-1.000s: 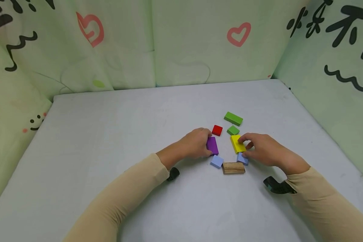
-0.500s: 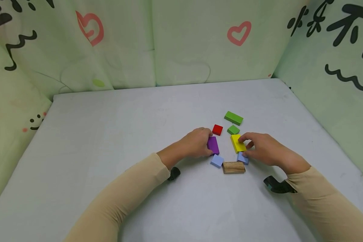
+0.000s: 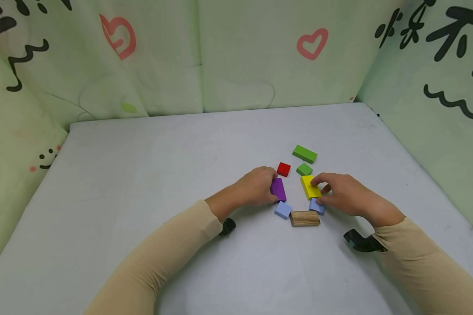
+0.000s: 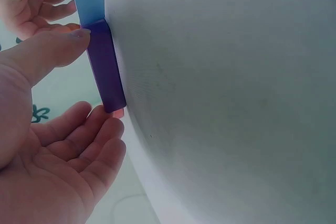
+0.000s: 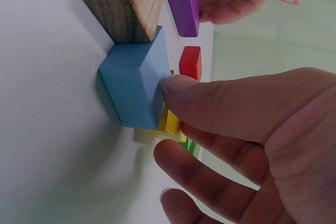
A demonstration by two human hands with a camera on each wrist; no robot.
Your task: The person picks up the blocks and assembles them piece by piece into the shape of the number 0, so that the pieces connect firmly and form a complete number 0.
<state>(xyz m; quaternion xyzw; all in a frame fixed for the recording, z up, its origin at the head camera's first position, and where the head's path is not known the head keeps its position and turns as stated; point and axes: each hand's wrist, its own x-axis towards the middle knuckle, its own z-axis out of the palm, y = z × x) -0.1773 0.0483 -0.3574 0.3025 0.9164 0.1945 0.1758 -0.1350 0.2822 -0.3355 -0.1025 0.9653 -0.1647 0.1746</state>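
In the head view, my left hand grips the purple block lengthwise. The left wrist view puts the thumb at the block's near end and the fingers around its far end. My right hand holds the yellow block from the right, with a bent index finger on it. Its thumb lies against the right light-blue block, which touches the wooden block. A second light-blue block sits between the purple and wooden blocks.
Beyond the hands lie a red block, a small green block and a longer green block. All rest on a white table. A printed light-green curtain stands along its back and sides.
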